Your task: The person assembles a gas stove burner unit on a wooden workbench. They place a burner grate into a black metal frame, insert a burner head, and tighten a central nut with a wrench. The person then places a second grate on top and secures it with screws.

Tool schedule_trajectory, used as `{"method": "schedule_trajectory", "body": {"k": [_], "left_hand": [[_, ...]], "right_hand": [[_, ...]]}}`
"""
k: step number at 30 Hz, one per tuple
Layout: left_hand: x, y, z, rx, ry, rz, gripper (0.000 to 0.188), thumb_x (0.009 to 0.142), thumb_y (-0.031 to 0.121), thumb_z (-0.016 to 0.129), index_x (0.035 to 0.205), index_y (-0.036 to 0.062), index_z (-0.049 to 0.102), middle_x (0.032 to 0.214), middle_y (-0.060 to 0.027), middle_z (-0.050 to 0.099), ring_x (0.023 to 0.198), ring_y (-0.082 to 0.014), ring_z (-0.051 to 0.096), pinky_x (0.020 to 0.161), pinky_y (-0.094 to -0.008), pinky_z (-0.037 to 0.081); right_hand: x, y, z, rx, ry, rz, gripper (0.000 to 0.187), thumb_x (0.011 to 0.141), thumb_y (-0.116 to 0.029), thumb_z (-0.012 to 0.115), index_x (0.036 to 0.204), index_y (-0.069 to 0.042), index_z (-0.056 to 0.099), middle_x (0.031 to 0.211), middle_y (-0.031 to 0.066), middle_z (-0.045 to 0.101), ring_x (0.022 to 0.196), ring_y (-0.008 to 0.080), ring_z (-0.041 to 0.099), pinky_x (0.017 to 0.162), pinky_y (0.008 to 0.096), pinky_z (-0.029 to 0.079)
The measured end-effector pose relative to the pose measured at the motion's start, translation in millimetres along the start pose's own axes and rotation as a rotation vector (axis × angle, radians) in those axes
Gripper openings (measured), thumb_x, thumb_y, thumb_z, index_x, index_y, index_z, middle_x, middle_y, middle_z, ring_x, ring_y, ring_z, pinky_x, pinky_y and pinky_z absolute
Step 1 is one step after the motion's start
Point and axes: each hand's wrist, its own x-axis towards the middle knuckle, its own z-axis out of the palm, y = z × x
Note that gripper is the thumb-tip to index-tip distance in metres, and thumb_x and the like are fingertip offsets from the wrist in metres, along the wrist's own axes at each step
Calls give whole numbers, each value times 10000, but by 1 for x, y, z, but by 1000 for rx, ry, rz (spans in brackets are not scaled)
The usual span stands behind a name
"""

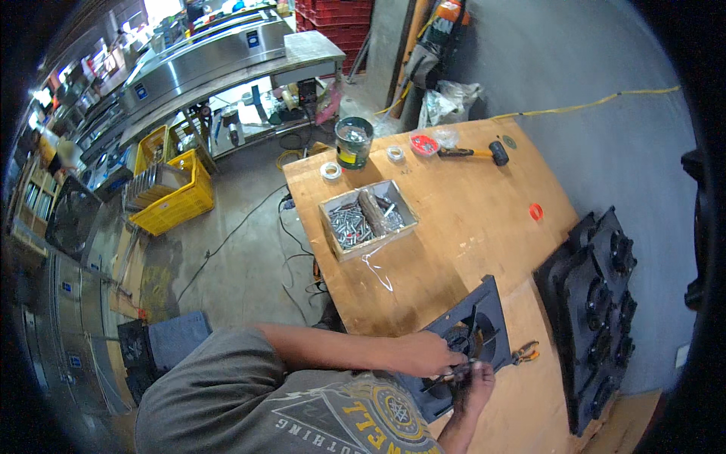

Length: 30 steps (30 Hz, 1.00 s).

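A black square burner plate [490,303] with raised pan-support arms and a round opening lies at the near edge of the wooden table. My left hand [423,354] reaches across it from the left, fingers bent and closed over the plate's middle. Close by, my right hand [476,384] comes up from below, thumb and fingers pinched together. Between the two sets of fingertips is a small dark part, too small and shaded to name. Pliers with orange handles [525,352] lie just right of the plate.
On the table [454,189] stand a wooden box [333,244] of bolts, a green tub [353,144], tape rolls [330,171], a red-filled bowl [423,144] and a mallet [495,153]. Black stove tops [586,318] lean at the right. A yellow crate [178,197] sits on the floor left.
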Motion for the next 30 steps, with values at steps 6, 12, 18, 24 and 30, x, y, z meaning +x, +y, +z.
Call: {"method": "schedule_trajectory", "body": {"k": [6,12,18,24,30], "left_hand": [[13,-31,51,-22,-2,128,402,903,303,590,1253,106,565,681,-159,647,604,-382,643,558,-509,515],[-2,-45,30,10,77,-161,319,926,287,596,1184,103,639,789,-152,692,693,-351,677,649,-463,541],[-15,-81,25,-308,30,-436,246,971,232,565,1118,62,664,774,-154,678,705,-255,677,684,-378,528],[-11,-67,19,-380,114,-473,262,975,177,565,1190,36,616,815,-96,663,729,-175,622,679,-332,499],[-17,-59,21,-748,-162,-489,276,968,56,524,1235,5,569,940,-74,667,839,-160,634,744,-308,515]], "right_hand": [[-14,13,-80,-192,558,135,253,973,-296,568,927,-49,588,835,58,615,713,158,586,585,278,461],[-46,41,-74,-180,468,181,223,938,-225,629,975,-6,651,969,82,651,868,198,606,757,333,495],[-38,14,-15,-467,364,-270,161,859,-120,704,920,18,648,966,134,671,867,259,635,789,327,495],[-37,-3,-6,-570,346,-257,172,853,-127,707,890,34,656,969,173,635,817,290,641,755,355,513],[-37,-15,-8,-723,451,-395,162,847,-128,710,912,15,672,993,181,641,839,300,648,744,352,521]]}}
